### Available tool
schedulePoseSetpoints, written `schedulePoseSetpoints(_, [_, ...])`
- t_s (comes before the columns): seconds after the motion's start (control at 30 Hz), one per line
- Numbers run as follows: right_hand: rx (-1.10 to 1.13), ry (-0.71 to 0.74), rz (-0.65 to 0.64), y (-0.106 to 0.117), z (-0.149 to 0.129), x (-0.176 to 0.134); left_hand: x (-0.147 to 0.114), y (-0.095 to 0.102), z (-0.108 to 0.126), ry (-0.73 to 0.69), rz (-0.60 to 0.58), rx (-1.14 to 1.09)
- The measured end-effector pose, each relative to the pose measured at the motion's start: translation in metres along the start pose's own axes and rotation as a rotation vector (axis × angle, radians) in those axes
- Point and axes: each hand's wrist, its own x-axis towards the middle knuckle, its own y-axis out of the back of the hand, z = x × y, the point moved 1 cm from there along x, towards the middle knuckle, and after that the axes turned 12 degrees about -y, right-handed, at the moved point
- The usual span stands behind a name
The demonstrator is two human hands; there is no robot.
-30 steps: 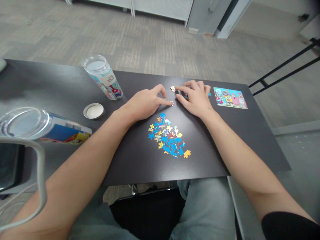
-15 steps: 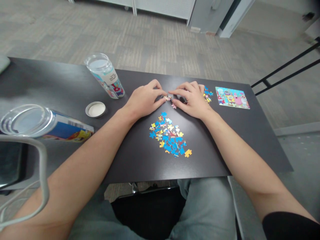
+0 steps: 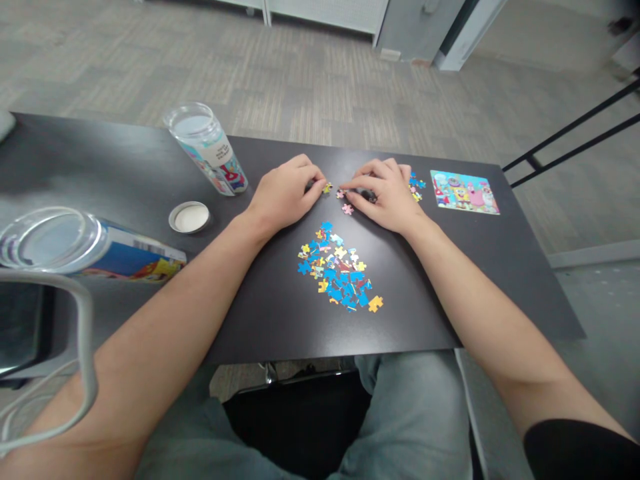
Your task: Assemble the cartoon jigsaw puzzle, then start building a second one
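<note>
My left hand (image 3: 290, 192) rests on the dark table, thumb and fingertips pinched on a small yellowish puzzle piece (image 3: 327, 189). Across a narrow gap, my right hand (image 3: 384, 195) has its index finger and thumb closed on a pink puzzle piece (image 3: 341, 194). Just below its fingertips lies a separate pink puzzle piece (image 3: 347, 209). Nearer my body spreads a pile of loose puzzle pieces (image 3: 337, 273), mostly blue and yellow. More pieces (image 3: 416, 187) show beyond my right hand, which partly hides them. A colourful cartoon picture card (image 3: 465, 192) lies flat to the right.
A clear jar (image 3: 210, 150) with a printed label stands left of my left hand, with a round lid (image 3: 189, 217) before it. Another jar (image 3: 100, 247) with a blue label is further left. A pale cable (image 3: 87, 347) loops at the left edge. The table edge (image 3: 330, 359) is near my lap.
My hands have moved slightly apart. The pieces at their fingertips, close together before, are now separated by a gap, and a yellowish piece shows at my left fingertips.
</note>
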Motion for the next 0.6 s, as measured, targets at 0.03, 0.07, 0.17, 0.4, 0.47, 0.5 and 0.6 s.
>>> schedulePoseSetpoints(0.03, [0.007,-0.009,0.009,0.000,0.000,0.000,0.001,0.000,-0.001,0.022,0.001,-0.010])
schedulePoseSetpoints(0.07, [0.015,-0.017,0.019,0.000,0.000,0.000,0.001,0.000,-0.002,0.042,0.001,-0.016])
schedulePoseSetpoints(0.17, [0.028,-0.025,0.042,0.000,0.000,0.000,0.002,0.001,-0.008,0.079,0.005,-0.013])
schedulePoseSetpoints(0.4, [-0.053,0.033,-0.102,0.009,-0.008,-0.003,0.002,0.003,-0.020,0.094,0.013,-0.048])
schedulePoseSetpoints(0.47, [-0.048,0.074,-0.167,0.012,-0.012,-0.005,0.001,0.000,-0.020,0.065,0.017,-0.059])
schedulePoseSetpoints(0.5, [-0.041,0.082,-0.184,0.013,-0.013,-0.005,0.000,-0.001,-0.019,0.047,0.024,-0.063])
schedulePoseSetpoints(0.6, [-0.041,0.026,-0.147,0.015,-0.013,-0.006,0.000,-0.006,-0.016,0.017,0.034,-0.060])
